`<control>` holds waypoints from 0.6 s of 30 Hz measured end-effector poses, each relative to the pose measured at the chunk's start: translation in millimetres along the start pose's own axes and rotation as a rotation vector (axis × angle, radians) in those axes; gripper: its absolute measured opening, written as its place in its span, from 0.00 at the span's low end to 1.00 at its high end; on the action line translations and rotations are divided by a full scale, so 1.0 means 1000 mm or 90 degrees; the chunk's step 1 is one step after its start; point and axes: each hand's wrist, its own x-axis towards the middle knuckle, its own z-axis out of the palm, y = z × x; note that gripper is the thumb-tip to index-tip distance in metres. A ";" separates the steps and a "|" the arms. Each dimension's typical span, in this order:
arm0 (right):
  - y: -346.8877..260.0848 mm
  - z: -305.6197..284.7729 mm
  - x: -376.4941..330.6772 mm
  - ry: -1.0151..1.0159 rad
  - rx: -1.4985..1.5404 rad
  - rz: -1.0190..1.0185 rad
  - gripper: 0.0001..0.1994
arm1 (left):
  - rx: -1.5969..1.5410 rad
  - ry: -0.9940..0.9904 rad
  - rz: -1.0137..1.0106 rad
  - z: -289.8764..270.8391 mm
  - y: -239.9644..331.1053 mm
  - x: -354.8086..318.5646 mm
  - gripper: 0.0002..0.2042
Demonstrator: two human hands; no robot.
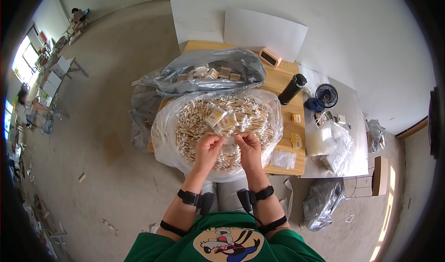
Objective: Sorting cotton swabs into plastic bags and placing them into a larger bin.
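Clear plastic: a bag (pixel 230 142) is pinched in my left fingers (pixel 215 140) and right fingers (pixel 246 140), tips drawn together, over swabs (pixel 194 123) heaped in a liner (pixel 162 132) on the table (pixel 275 79); two packs (pixel 229 120) lie just beyond.

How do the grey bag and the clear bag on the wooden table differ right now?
Colour: the grey bag is silvery, the clear bag see-through and whitish. Contents: the grey bag shows small packets; the clear bag holds heaped loose swabs with packs on top. Place: the clear bag sits nearer the person, the grey bag beyond it. Both are open.
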 end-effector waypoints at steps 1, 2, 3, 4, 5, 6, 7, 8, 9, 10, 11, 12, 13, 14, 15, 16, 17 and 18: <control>0.001 0.001 0.000 0.017 0.078 0.013 0.02 | -0.026 0.006 -0.011 0.001 0.000 0.000 0.05; 0.000 0.003 0.000 0.016 0.078 0.013 0.02 | -0.051 0.014 -0.022 0.002 -0.001 0.000 0.05; -0.001 0.006 0.001 0.016 0.088 0.014 0.02 | -0.051 0.015 -0.022 0.003 -0.003 0.000 0.05; -0.002 0.008 0.002 0.017 0.098 0.015 0.02 | -0.117 0.036 -0.051 0.005 -0.005 0.000 0.05; -0.003 0.011 0.003 0.016 0.098 0.015 0.02 | -0.184 0.055 -0.079 0.006 -0.005 0.000 0.05; -0.003 0.013 0.004 0.024 0.070 0.005 0.01 | -0.185 0.055 -0.079 0.005 -0.006 0.000 0.05; -0.004 0.016 0.005 0.031 0.043 -0.004 0.01 | -0.146 0.054 -0.056 0.004 -0.006 0.001 0.05; -0.007 0.016 0.006 0.032 0.042 -0.004 0.01 | -0.108 0.051 -0.035 0.004 -0.001 0.002 0.05; -0.010 0.017 0.007 0.021 -0.027 -0.011 0.01 | -0.109 0.051 -0.036 0.003 0.004 0.004 0.05; -0.012 0.017 0.007 0.010 -0.097 -0.019 0.01 | -0.035 0.015 0.005 0.001 0.009 0.005 0.06; -0.012 0.016 0.008 0.009 -0.097 -0.018 0.01 | 0.039 -0.020 0.047 -0.002 0.015 0.006 0.06; -0.011 0.015 0.008 -0.015 -0.157 -0.023 0.01 | 0.039 -0.018 0.047 -0.003 0.013 0.006 0.06; -0.009 0.014 0.009 -0.038 -0.217 -0.028 0.02 | 0.058 -0.017 0.039 -0.005 0.007 0.006 0.07; -0.007 0.012 0.009 -0.038 -0.215 -0.028 0.02 | 0.079 -0.017 0.033 -0.005 0.003 0.008 0.07; -0.004 0.010 0.009 -0.029 -0.201 -0.025 0.03 | 0.082 -0.017 0.034 -0.004 -0.001 0.008 0.07; -0.003 0.007 0.009 -0.021 -0.188 -0.022 0.05 | 0.067 0.016 0.002 -0.003 -0.004 0.007 0.07; 0.000 0.005 0.008 -0.022 -0.189 -0.022 0.05 | 0.050 0.051 -0.030 -0.003 -0.009 0.006 0.07; 0.003 0.001 0.006 -0.019 -0.216 -0.048 0.08 | 0.049 0.052 -0.029 -0.003 -0.014 0.005 0.07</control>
